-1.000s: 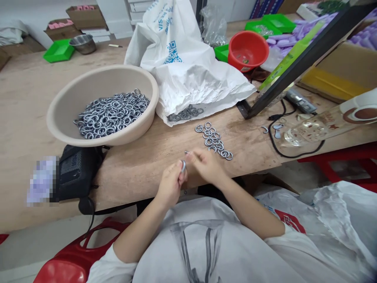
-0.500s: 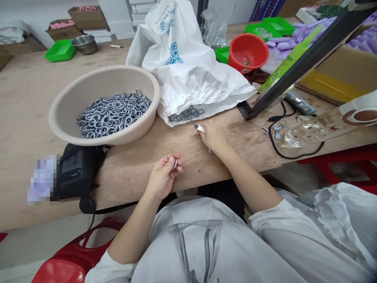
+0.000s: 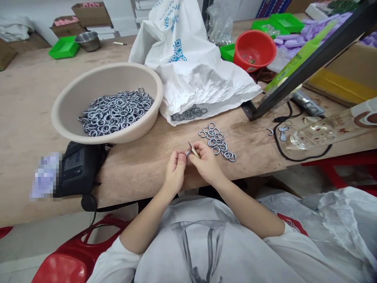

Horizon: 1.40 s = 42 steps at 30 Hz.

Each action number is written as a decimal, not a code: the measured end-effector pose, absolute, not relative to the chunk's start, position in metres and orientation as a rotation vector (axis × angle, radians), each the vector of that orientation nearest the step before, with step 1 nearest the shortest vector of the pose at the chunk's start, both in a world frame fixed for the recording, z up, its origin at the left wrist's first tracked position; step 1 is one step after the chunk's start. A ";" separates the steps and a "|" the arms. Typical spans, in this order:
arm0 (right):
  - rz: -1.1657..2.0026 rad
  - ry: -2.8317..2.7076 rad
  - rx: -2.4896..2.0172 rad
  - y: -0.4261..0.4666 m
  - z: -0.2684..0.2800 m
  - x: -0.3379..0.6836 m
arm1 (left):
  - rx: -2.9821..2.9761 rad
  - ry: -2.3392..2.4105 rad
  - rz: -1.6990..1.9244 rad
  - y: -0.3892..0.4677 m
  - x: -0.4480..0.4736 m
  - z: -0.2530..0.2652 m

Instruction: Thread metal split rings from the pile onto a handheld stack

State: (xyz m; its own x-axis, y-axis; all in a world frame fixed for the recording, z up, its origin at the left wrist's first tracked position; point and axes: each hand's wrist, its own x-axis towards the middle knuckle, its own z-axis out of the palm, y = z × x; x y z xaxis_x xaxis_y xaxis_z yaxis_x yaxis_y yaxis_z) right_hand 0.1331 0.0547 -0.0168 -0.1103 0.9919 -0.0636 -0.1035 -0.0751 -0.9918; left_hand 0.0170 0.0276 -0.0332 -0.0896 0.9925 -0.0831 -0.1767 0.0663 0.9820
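Note:
My left hand [image 3: 175,169] is closed, pinching a grey ring [image 3: 187,153] between thumb and fingers. My right hand [image 3: 208,164] is closed around a small knife [image 3: 194,151] with a pale handle and a dark pointed blade. The blade stands up close to the ring; whether it touches the ring I cannot tell. Both hands meet over the front of the wooden table [image 3: 132,173]. Just right of my right hand lies a loose pile of grey rings [image 3: 216,140]. A beige basin [image 3: 107,74] holding many such rings stands to the left.
Behind the hands, a white sack [image 3: 197,78] lies with rings at its mouth. A black metal post [image 3: 277,94] slants up on the right, near a cable [image 3: 275,137] and a clear plastic cup [image 3: 318,133]. A black bag [image 3: 78,169] sits by the left front edge.
My right hand has come back from the pile towards my left hand, uncovering the rings. The knife now sits at the ring in my left hand, which has moved slightly right.

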 end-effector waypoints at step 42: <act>0.743 -2.080 -1.287 0.037 -0.011 0.145 | 0.417 1.006 1.185 0.023 0.020 -0.005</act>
